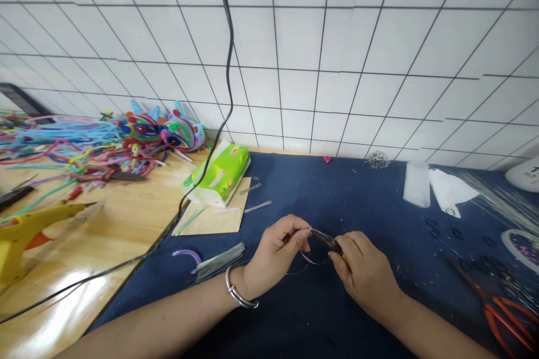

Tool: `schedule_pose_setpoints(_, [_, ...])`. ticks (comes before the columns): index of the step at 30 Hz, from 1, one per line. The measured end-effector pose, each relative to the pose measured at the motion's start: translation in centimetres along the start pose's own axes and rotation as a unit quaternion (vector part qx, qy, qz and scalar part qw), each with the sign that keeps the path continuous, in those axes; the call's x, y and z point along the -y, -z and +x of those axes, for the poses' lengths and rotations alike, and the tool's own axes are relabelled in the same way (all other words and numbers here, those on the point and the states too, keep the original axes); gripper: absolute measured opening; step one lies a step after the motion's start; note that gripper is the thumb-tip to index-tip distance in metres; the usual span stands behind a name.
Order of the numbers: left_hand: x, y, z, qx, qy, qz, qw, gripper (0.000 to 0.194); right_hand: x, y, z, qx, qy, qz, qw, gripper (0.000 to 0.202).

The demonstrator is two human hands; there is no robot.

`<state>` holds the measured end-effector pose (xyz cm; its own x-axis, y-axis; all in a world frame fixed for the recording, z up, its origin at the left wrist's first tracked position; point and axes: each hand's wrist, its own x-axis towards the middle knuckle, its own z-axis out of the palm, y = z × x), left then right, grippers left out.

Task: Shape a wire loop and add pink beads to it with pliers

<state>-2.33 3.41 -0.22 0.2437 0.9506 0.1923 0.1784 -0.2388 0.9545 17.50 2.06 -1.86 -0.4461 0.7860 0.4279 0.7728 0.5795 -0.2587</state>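
My left hand (280, 252), with a silver bangle (241, 294) at its wrist, pinches a thin wire between thumb and fingertips. The wire (309, 259) hangs in a loose loop between my hands, and a small pink piece sits on it. My right hand (362, 269) is closed around the pliers, whose yellow handle shows slightly beneath the fingers. The dark jaws of the pliers (326, 238) point left and meet the wire close to my left fingertips. Whether the jaws grip the wire is too small to tell.
Cut wires (221, 261) and a purple curved piece (188, 258) lie left of my hands. Behind are a green tissue pack (223, 171) and a black cable (229, 67). A yellow glue gun (29, 235) lies left; orange-handled scissors (501, 314) lie right.
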Motion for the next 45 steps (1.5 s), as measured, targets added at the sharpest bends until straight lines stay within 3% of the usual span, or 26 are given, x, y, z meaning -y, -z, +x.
schedule_pose_setpoints(26, [-0.11, 0.09, 0.01, -0.005, -0.014, 0.004, 1.000, 0.017, 0.04, -0.17, -0.05, -0.004, 0.010, 0.003, 1.000, 0.020])
schedule_pose_setpoints(36, [-0.03, 0.04, 0.02, 0.004, 0.040, -0.020, 0.999, 0.017, 0.00, -0.05, 0.10, -0.003, 0.006, -0.004, 1.000, 0.020])
schedule_pose_setpoints(45, [0.39, -0.07, -0.13, -0.014, -0.006, 0.020, 1.000, 0.013, 0.17, 0.08, 0.21, 0.001, 0.002, -0.022, 1.000, 0.021])
